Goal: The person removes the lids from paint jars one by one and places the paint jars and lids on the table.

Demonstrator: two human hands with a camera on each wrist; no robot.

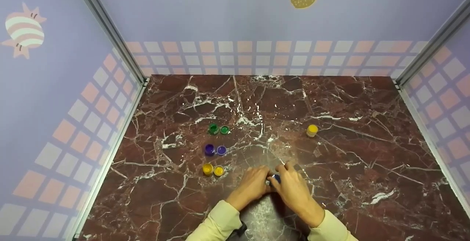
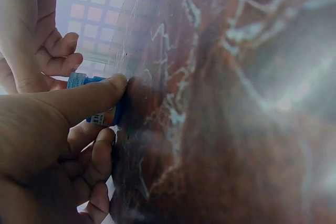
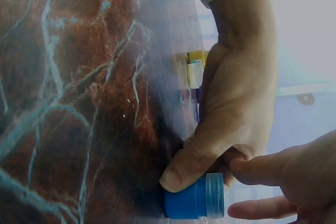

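Near the front middle of the table, in the head view, both hands meet around a small blue paint jar [image 3: 185,203]. My left hand [image 1: 253,181] grips the jar's body with its thumb pressed along the side, as the right wrist view shows. The jar lies low at the tabletop, its translucent ribbed lid [image 3: 215,196] facing my right hand [image 1: 295,190]. Thumb and a finger of that right hand are spread just beside the lid, with a small gap showing in the right wrist view. In the left wrist view, the label [image 2: 97,118] peeks out below the left thumb.
Left of the hands stand open paint jars in green [image 1: 213,129], purple [image 1: 209,149] and yellow [image 1: 208,169], each with its lid beside it. A yellow-capped jar [image 1: 312,131] stands farther right. Patterned panels [image 1: 264,21] enclose the marbled table [image 1: 349,153].
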